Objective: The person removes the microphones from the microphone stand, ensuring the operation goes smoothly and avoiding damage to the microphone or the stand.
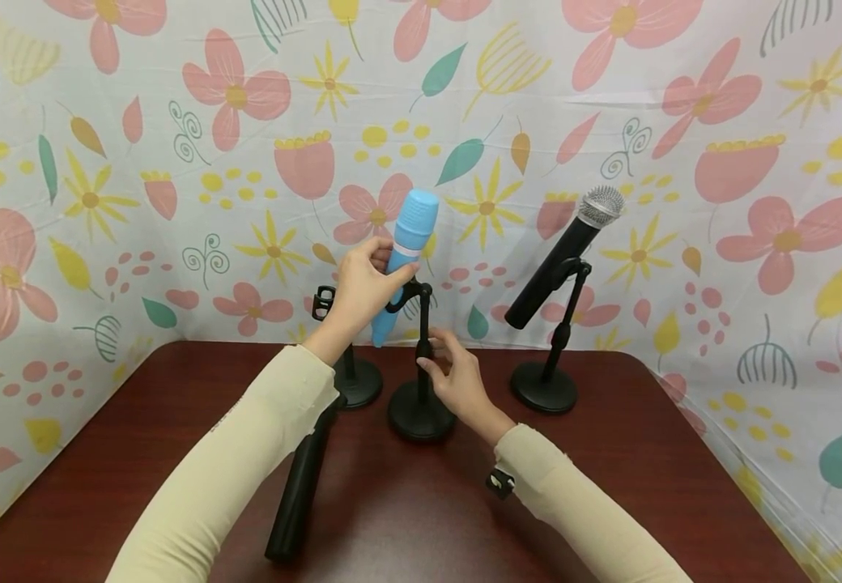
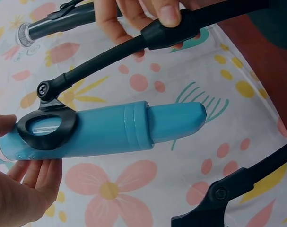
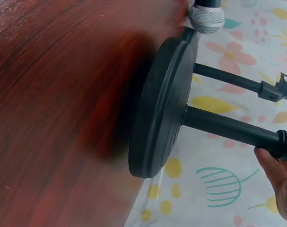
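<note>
Dark red table point(image 1: 610, 486) under everything, floral cloth point(image 1: 173, 121) behind and to both sides. Three black stands in a row toward the back edge: the middle stand point(image 1: 421, 405) directly beneath both grips, an empty stand point(image 1: 354, 376) just to the left of it and partly hidden behind the left forearm, a third stand point(image 1: 546, 380) well off to the right carrying a black microphone point(image 1: 563, 259) with a silver mesh head, tilted up to the right. Another black microphone point(image 1: 297, 494) lying loose on the table below the left sleeve, nearer the person. Blue microphone point(image 1: 402, 259) held by the left hand point(image 1: 363, 287), fingers curled round its lower body, long axis steeply tilted, head up and to the right, tail down and to the left. Seen from the left wrist, blue body point(image 2: 110, 130) already passing through the black clip ring point(image 2: 46, 130) at the top of the middle stand, ring sitting just beside the fingers. Right hand point(image 1: 457, 376) lower down, straight below the left grip, thumb and fingers closed in a light pinch on the stand's upright post point(image 3: 233, 127), above the round base point(image 3: 160, 109). Left grip nearer the microphone, right grip nearer the base; clip between the two.
</note>
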